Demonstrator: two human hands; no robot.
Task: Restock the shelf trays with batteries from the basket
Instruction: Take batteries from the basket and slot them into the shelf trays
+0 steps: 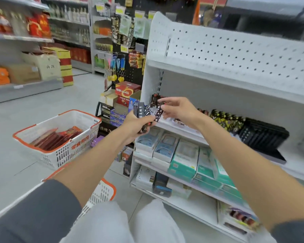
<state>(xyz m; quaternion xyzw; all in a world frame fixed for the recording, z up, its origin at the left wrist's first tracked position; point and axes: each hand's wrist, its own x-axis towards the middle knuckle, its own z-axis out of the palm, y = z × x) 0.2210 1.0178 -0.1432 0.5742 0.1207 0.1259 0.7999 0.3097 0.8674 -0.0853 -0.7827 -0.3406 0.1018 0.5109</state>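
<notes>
A white plastic basket with an orange rim (pixel 68 151) stands on the floor, left. The left hand (pixel 135 124), arm reaching forward, clenches a bundle of slim dark patterned packs (pixel 142 111), long axes roughly upright. The right hand (pixel 178 109) pinches one star-printed pack (pixel 158 114) by its top, slanting down-left, over the white metal shelf (pixel 182 132)'s front left corner. A black ribbed tray (pixel 263 134) sits farther right.

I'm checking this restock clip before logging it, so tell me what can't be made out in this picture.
Head view only.
Print on the packs in the left hand: blurred, too small.
Contents of the nearer basket: hidden by the left arm.
Slots of the black tray: dark, blurred.
</notes>
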